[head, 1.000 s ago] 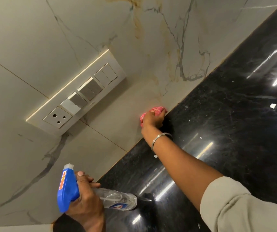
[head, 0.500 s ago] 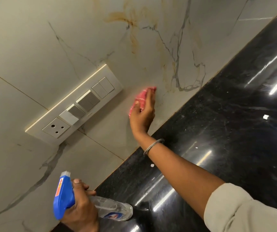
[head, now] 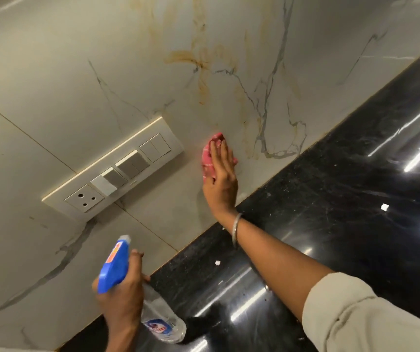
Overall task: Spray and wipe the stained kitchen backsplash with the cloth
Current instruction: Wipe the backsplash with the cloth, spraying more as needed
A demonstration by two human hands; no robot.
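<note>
Cloth [head: 208, 159], pink and crumpled, presses glossy veined backsplash [head: 127, 59].

Glossy black counter [head: 356, 199] on my right, light streaks reflected in it. Grey-veined wall tiles [head: 51, 72] ahead, cream switch panel [head: 112, 168] with one socket [head: 84, 198] mounted on them.

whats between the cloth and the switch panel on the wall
Nothing: only a narrow strip of bare backsplash separates the cloth from the switch panel, as the head view shows.
</note>
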